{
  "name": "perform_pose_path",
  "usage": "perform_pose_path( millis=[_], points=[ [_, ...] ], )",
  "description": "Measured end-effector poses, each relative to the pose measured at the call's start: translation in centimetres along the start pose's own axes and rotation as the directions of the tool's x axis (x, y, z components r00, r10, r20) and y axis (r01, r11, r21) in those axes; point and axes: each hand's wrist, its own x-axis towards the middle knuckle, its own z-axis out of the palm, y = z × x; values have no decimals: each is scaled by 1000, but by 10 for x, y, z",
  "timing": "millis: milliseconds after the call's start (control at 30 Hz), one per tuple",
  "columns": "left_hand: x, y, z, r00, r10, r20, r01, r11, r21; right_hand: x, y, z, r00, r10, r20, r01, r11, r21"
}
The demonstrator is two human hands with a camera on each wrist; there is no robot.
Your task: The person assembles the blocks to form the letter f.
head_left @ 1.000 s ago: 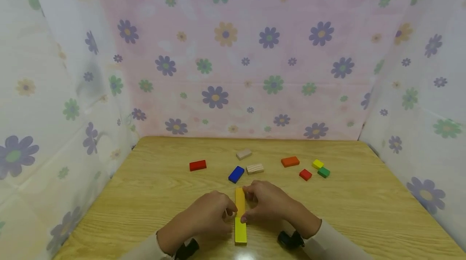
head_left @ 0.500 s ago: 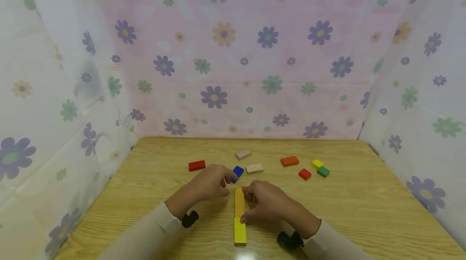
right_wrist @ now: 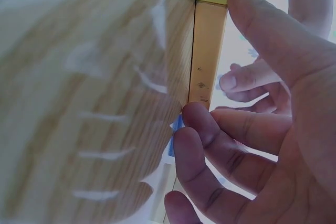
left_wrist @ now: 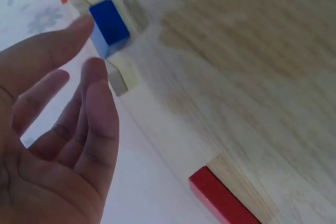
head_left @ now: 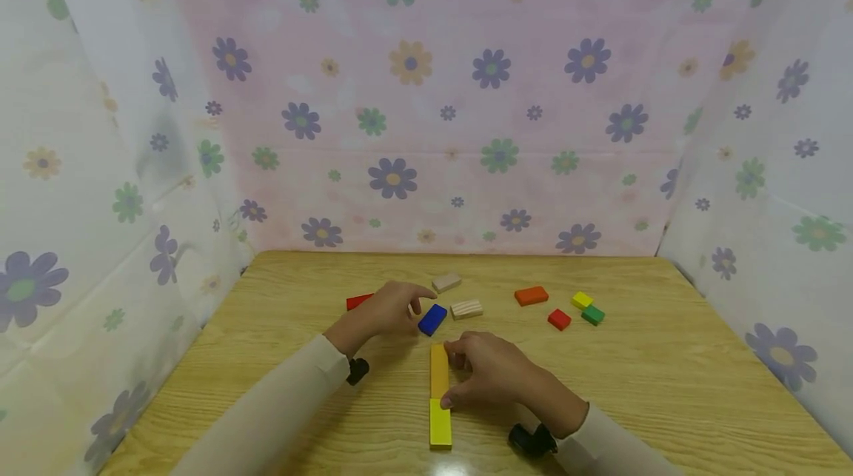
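A blue block point(head_left: 433, 320) lies flat near the middle of the table. My left hand point(head_left: 389, 307) hovers beside it, holding nothing, its index finger stretched towards the pale wooden block point(head_left: 446, 283) behind. In the left wrist view the thumb and fingers point(left_wrist: 100, 103) are spread apart. Nearer me, an orange-yellow block point(head_left: 439, 371) and a yellow block point(head_left: 440, 424) lie end to end in a line. My right hand point(head_left: 489, 372) holds the orange-yellow block from its right side, fingers curled at its far end. The right thumb point(right_wrist: 247, 3) touches beside the joint with the yellow block.
A second wooden block point(head_left: 466, 309) lies right of the blue one. A red block point(head_left: 358, 302) is partly hidden behind my left hand. To the right are an orange block point(head_left: 531, 296) and small red point(head_left: 559, 320), yellow point(head_left: 583, 300) and green point(head_left: 593, 314) blocks. Flowered cloth surrounds the table.
My left hand has left the orange-yellow block and moved forward, passing over the blue block's near side to just left of it. The right hand and the two lined-up blocks stay put.
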Motion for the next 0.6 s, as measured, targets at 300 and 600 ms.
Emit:
perform_pose_path(
  millis=[300,600],
  points=[
    [19,-19,-9,993,74,96,-69,996,-54,0,1,0,1000,-8,0,8,1000,1],
    [26,-22,-9,983,15,185,3,995,-98,0,1,0,1000,6,3,-6,1000,9]
  ],
)
